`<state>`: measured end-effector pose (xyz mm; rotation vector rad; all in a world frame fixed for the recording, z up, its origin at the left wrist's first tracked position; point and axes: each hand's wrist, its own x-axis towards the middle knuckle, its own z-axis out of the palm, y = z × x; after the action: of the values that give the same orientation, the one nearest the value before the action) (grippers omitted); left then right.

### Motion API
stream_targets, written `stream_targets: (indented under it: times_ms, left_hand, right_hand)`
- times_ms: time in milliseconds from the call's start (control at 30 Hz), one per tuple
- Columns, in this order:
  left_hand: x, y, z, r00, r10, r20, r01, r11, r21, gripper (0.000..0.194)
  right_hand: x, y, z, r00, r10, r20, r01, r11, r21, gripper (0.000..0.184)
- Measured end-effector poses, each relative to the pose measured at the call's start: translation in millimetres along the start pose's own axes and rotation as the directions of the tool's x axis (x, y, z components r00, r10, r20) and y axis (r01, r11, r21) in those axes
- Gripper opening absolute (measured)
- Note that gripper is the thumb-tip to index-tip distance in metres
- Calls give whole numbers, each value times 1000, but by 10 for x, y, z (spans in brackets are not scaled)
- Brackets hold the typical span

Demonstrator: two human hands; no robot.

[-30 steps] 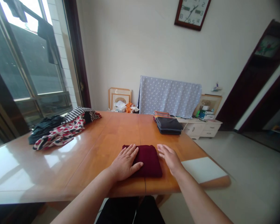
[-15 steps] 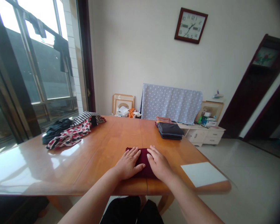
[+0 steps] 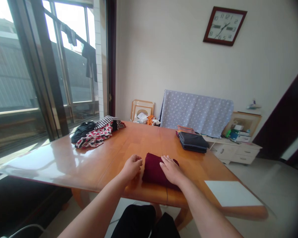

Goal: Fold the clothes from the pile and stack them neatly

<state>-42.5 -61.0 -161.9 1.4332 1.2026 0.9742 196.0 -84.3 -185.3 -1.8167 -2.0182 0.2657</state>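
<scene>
A folded dark red garment [image 3: 154, 168] lies near the table's front edge, in front of me. My right hand [image 3: 171, 169] rests flat on its right part, fingers stretched out. Just off the garment's left side is my left hand [image 3: 132, 169], its fingers curled in with nothing visible in them. A small gap separates that hand from the cloth.
The wooden table [image 3: 141, 138] bears a loose heap of clothes [image 3: 96, 134] at far left and a stack of folded dark clothes [image 3: 193, 142] at far right. A white sheet [image 3: 233, 193] lies at the right front corner. Behind stands a white cabinet [image 3: 243, 153].
My left hand has come off the garment to its left, and its fingers have curled. My right hand remains on the cloth. The view has turned left.
</scene>
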Motion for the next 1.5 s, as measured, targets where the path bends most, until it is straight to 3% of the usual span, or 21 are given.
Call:
stream_targets:
  times_ms: [233, 400, 567, 833, 933, 1133, 1333, 1500]
  left_hand:
    - [-167, 14, 71, 954, -164, 253, 142, 984, 104, 39]
    - [-221, 169, 89, 924, -138, 357, 148, 989, 0, 29]
    - [-368, 313, 133, 941, -79, 329, 121, 987, -108, 21]
    - [-450, 339, 194, 988, -56, 146, 84, 978, -192, 27]
    - [-394, 283, 181, 974, -120, 193, 153, 974, -169, 29]
    - [-225, 123, 127, 906, -240, 348, 288, 953, -93, 30]
    - [-142, 135, 74, 889, -163, 428, 192, 981, -25, 29]
    - [-114, 87, 60, 909, -180, 376, 111, 974, 197, 30]
  right_hand:
    - [-11, -37, -24, 1000, 16, 11, -16, 1000, -11, 62]
    - [-12, -36, -24, 1000, 13, 13, -13, 1000, -28, 60]
    - [-22, -43, -30, 1000, 7, 0, -7, 1000, -21, 61]
    - [-11, -73, -47, 999, 47, 22, -46, 997, -61, 62]
    - [-9, -68, -41, 999, 42, 20, -41, 997, -65, 63]
    - [-9, -51, -29, 999, 41, 11, -41, 997, -63, 62]
    - [-15, -59, -42, 1000, 24, -2, -24, 998, -54, 62]
    - [-26, -76, -50, 1000, 28, 0, -28, 998, -55, 63]
